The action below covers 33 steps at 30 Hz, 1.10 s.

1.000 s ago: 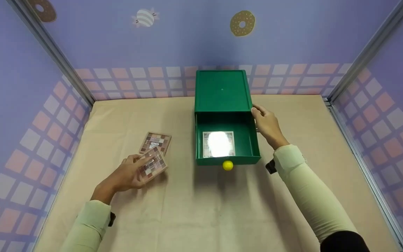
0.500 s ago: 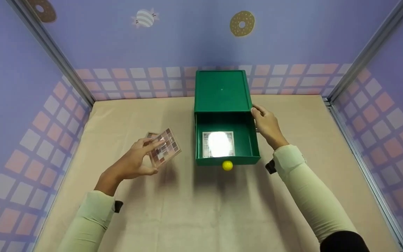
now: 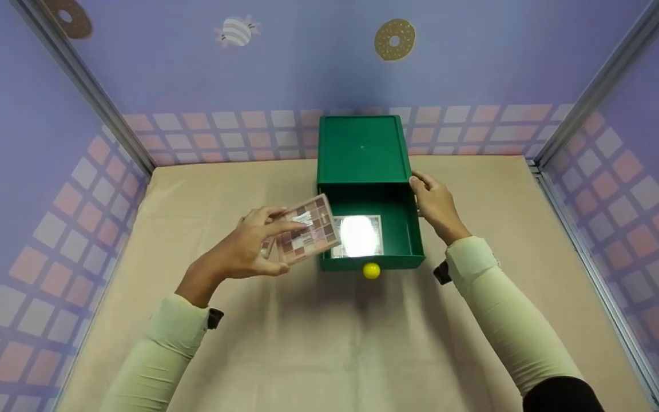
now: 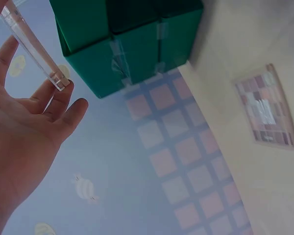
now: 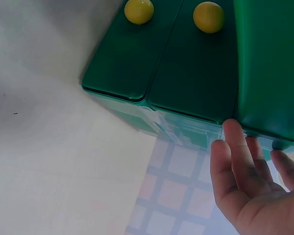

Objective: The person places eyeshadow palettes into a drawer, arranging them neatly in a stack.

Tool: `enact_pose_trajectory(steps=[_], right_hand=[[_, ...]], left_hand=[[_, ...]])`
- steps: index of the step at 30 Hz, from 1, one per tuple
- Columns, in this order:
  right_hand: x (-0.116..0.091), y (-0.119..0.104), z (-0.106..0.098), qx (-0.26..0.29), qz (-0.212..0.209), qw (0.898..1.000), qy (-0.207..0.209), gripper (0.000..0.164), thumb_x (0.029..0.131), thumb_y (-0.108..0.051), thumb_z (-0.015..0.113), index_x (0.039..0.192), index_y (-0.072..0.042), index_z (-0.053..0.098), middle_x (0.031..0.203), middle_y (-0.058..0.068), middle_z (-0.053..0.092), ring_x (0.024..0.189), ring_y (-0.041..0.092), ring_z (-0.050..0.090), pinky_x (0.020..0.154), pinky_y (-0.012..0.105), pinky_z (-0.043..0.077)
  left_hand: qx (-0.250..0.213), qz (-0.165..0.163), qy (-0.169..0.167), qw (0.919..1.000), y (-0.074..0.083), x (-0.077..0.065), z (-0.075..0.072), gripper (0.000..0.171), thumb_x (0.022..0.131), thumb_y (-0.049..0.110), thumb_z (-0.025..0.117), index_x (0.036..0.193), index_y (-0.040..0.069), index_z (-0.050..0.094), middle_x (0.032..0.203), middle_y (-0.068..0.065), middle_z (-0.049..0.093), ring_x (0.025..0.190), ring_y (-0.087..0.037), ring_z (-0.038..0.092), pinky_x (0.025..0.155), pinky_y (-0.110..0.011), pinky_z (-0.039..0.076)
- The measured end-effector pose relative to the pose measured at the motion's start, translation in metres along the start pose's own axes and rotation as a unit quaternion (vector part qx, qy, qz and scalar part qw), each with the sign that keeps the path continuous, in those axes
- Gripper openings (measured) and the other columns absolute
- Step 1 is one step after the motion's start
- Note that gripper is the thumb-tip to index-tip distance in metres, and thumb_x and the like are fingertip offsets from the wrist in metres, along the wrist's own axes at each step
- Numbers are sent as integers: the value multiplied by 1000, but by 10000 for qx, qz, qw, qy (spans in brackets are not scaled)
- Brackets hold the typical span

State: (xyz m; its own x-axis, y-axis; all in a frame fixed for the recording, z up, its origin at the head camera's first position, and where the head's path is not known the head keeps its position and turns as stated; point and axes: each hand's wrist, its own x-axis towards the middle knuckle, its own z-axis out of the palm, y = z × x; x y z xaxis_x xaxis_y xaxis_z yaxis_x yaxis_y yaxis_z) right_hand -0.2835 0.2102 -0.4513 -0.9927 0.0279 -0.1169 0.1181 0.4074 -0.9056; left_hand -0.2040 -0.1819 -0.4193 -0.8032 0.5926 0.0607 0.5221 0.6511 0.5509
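My left hand (image 3: 243, 246) pinches an eyeshadow palette (image 3: 308, 229) with a clear lid, tilted and overlapping the left edge of the pulled-out drawer (image 3: 404, 262) in the head view. Inside that green drawer lies another palette (image 3: 338, 243), mostly washed out by glare. A third palette (image 4: 267, 107) lies on the table in the left wrist view; in the head view the left hand and held palette mostly hide it. My right hand (image 3: 439, 205) steadies the side of the green drawer cabinet (image 3: 364, 149), its fingers (image 5: 242, 161) nearly straight against the side in the right wrist view.
A yellow ball knob (image 3: 371, 270) sticks out from the drawer front. Below are two shut drawers with yellow knobs (image 5: 208, 17). Patterned walls (image 3: 249, 68) surround the cloth-covered table (image 3: 329, 349) at the back and both sides; the cabinet stands near the back wall.
My left hand has lifted its palette off the one on the table and carried it right, up to the open drawer. The right hand stays put at the cabinet.
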Motion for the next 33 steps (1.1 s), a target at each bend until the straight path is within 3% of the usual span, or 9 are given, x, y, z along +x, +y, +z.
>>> enact_pose_trajectory(steps=[9, 16, 22, 28, 33], right_hand=[[1, 2, 0, 28, 13, 10000, 37, 55, 107, -46, 39, 157, -22, 41, 151, 15, 53, 121, 34, 64, 94, 48, 57], [2, 1, 0, -18, -35, 10000, 16, 55, 107, -48, 40, 157, -23, 42, 150, 14, 55, 118, 33, 65, 90, 44, 58], [1, 0, 1, -21, -24, 10000, 16, 55, 108, -47, 39, 157, -22, 42, 150, 14, 55, 117, 32, 64, 90, 44, 58], [1, 2, 2, -41, -57, 10000, -10, 54, 108, -47, 38, 157, -24, 42, 149, 14, 56, 113, 31, 64, 92, 46, 58], [0, 1, 0, -73, -29, 10000, -25, 55, 108, -48, 38, 158, -25, 40, 151, 14, 54, 114, 32, 63, 95, 48, 56]], left_hand=[[138, 260, -338, 9990, 23, 36, 4, 57, 78, 37, 83, 133, 36, 66, 160, -10, 38, 143, -36, 35, 110, -65, 39], [157, 409, -472, 9979, 31, 63, 11, 40, 79, 37, 80, 118, 28, 72, 160, -13, 37, 146, -39, 31, 115, -65, 34], [302, 499, -658, 9961, 36, 81, 18, 37, 79, 40, 78, 113, 26, 72, 161, -12, 37, 145, -38, 32, 116, -62, 35], [452, 532, -974, 9928, 39, 90, 22, 33, 82, 40, 74, 112, 26, 71, 161, -12, 38, 147, -36, 32, 116, -62, 36], [463, 547, -1140, 9909, 42, 89, 22, 35, 85, 37, 69, 119, 26, 69, 166, -11, 31, 152, -37, 26, 120, -66, 26]])
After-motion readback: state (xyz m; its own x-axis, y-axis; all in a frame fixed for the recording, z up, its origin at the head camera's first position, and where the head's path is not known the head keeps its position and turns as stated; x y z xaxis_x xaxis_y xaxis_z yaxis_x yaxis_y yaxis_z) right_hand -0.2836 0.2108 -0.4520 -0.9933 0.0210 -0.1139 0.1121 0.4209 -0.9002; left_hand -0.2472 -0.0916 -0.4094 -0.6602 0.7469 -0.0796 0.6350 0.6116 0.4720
